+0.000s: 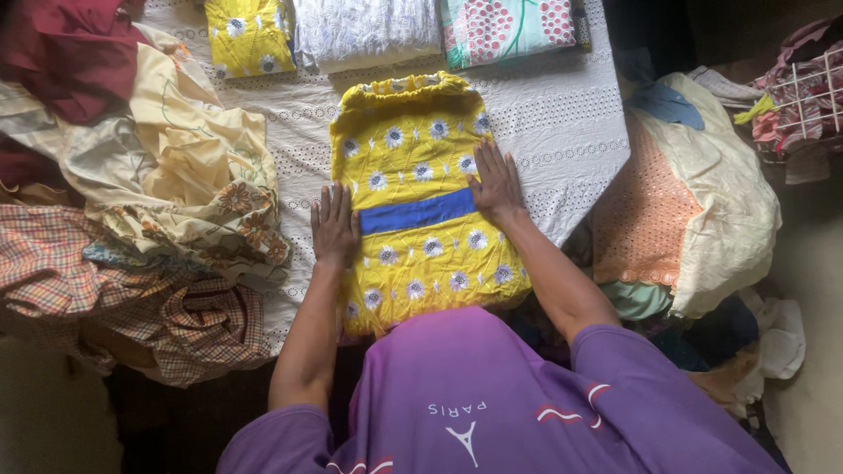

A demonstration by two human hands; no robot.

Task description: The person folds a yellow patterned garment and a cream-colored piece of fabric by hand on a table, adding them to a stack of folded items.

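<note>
A yellow cloth with white daisies and a blue band [420, 175] lies folded flat on a white eyelet sheet [562, 114]. My left hand [335, 224] presses flat on the cloth's left edge, fingers together and pointing away. My right hand [494, 182] lies flat on its right edge, just above the blue band, fingers slightly spread. Neither hand grips anything. The cloth's near end is hidden behind my purple shirt.
Three folded pieces sit at the far edge: a yellow floral one [248, 33], a white one [366, 31], a green one with red dots [509, 28]. Loose cream, maroon and checked clothes [167, 175] pile at the left. A cream and orange bundle [694, 202] sits at the right.
</note>
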